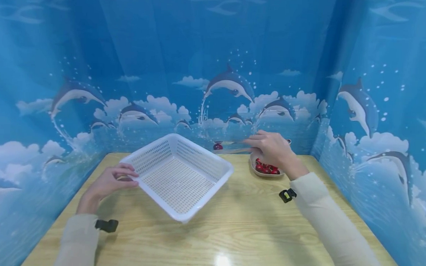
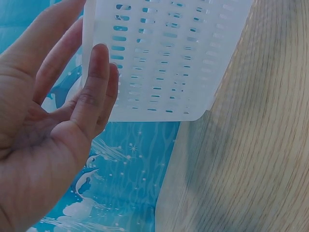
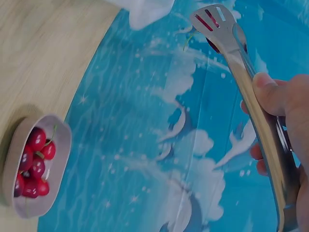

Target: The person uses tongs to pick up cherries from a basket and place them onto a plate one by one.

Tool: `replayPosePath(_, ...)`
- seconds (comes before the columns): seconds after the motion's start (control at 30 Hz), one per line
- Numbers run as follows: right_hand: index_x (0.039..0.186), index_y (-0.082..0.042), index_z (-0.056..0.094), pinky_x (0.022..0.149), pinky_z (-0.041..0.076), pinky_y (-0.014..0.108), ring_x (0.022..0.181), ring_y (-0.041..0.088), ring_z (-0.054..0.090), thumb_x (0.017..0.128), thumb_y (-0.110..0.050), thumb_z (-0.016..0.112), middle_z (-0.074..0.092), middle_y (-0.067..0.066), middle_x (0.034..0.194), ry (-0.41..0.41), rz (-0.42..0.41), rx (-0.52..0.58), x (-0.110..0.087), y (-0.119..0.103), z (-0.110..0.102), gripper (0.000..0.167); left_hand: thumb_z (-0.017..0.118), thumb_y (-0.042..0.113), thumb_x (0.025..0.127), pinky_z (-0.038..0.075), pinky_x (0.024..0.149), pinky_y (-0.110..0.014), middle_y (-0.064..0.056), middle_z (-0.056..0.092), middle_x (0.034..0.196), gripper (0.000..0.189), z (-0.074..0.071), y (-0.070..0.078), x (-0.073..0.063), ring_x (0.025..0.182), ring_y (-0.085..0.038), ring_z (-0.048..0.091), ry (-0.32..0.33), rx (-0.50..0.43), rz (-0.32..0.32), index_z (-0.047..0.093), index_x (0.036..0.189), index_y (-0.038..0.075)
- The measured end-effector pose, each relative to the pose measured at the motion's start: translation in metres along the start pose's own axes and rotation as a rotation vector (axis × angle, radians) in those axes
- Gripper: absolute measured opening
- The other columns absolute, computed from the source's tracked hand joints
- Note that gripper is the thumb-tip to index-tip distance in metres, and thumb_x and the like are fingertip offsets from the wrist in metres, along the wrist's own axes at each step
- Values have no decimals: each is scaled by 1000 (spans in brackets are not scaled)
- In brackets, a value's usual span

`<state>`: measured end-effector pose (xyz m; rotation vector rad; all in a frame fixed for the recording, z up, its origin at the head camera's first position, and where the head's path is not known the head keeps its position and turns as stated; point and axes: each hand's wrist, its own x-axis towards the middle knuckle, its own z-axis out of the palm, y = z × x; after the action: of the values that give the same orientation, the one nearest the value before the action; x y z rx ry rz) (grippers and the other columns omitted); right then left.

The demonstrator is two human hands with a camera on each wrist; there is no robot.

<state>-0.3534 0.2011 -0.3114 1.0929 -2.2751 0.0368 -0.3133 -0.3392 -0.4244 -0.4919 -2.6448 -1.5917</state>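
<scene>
My left hand (image 1: 110, 184) grips the rim of a white perforated plastic basket (image 1: 177, 178) at its left corner. Fingers and thumb pinch that rim in the left wrist view, and the basket is tilted, held above the table. In my right hand (image 1: 270, 148) are metal tongs (image 3: 256, 101), which the right wrist view shows gripped along their arms. A dark red cherry (image 1: 217, 146) with a green stem sits between the tong heads, partly hidden by the slotted one. Below the right hand stands a small pale bowl (image 3: 60, 159) with several red cherries (image 3: 36, 166) in it.
The wooden table (image 1: 231, 227) reaches to a blue curtain (image 1: 166, 49) printed with dolphins and clouds, which encloses the back and sides. The bowl stands near the table's far edge, to the right of the basket.
</scene>
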Motion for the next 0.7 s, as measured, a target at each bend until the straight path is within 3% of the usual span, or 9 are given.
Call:
replayPosePath(0.17, 119, -12, 78, 53, 51, 32, 84, 25, 69, 90, -9, 78, 79, 9, 113, 8, 59, -30, -18, 17, -2, 29, 81, 10, 89, 56, 86, -17, -3, 54, 123, 36, -1, 0, 1, 107, 5, 55, 3, 8, -3, 71, 117, -11)
replayPosePath(0.4, 116, -10, 79, 47, 43, 29, 84, 27, 69, 89, -7, 78, 79, 10, 111, -10, 116, -37, -40, 36, 2, 27, 80, 11, 89, 55, 87, -16, -2, 54, 123, 37, -1, 0, 0, 108, 4, 54, -1, 7, -10, 71, 117, -11)
replayPosePath(0.53, 117, -11, 79, 45, 37, 27, 86, 29, 70, 89, -7, 78, 79, 11, 112, -50, 164, -41, -52, 46, 6, 28, 81, 11, 89, 55, 87, -16, -9, 54, 125, 37, -2, 0, 0, 109, 4, 55, 1, 8, -6, 71, 117, -10)
replayPosePath(0.7, 122, -14, 77, 43, 28, 26, 73, 24, 61, 93, -10, 75, 78, 12, 113, -150, 279, -69, -66, 58, 11, 29, 81, 11, 88, 55, 87, -16, -1, 55, 123, 37, -2, 0, 1, 109, 4, 54, 0, 10, -5, 71, 117, -10)
